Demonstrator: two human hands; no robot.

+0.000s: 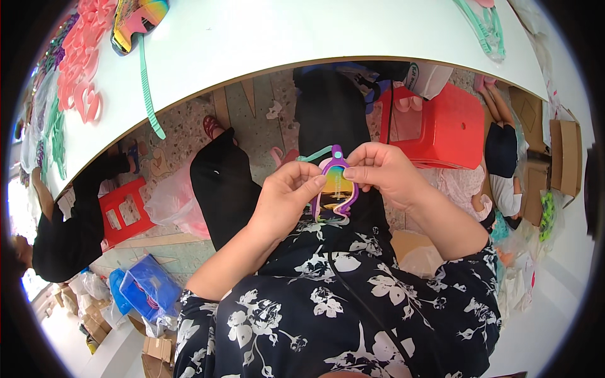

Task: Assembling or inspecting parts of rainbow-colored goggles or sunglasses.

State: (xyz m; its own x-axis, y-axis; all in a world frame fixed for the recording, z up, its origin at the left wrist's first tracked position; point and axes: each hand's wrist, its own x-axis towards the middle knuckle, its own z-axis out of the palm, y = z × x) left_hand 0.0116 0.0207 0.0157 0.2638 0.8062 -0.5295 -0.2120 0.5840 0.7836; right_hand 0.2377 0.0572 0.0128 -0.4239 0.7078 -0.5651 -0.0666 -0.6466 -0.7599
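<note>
Above my lap, both hands hold a pair of swim goggles [327, 203] with a purple frame, mirrored rainbow lenses and a mint-green strap. My left hand [287, 195] pinches the frame's left edge between thumb and fingers. On the other edge, my right hand [381, 173] grips with thumb and forefinger near the purple strap joint. The goggles are turned on end, one lens toward the table and the other toward me. A length of the mint strap [316, 154] sticks out to the left behind my fingers.
Across the white table [265, 31] lie coral-pink goggle parts [82, 50], finished goggles [135, 25] and green straps [488, 31]. Below stand a red stool [450, 126], another red stool [126, 214] and a blue crate [151, 286]. A person in black [69, 220] is at the left.
</note>
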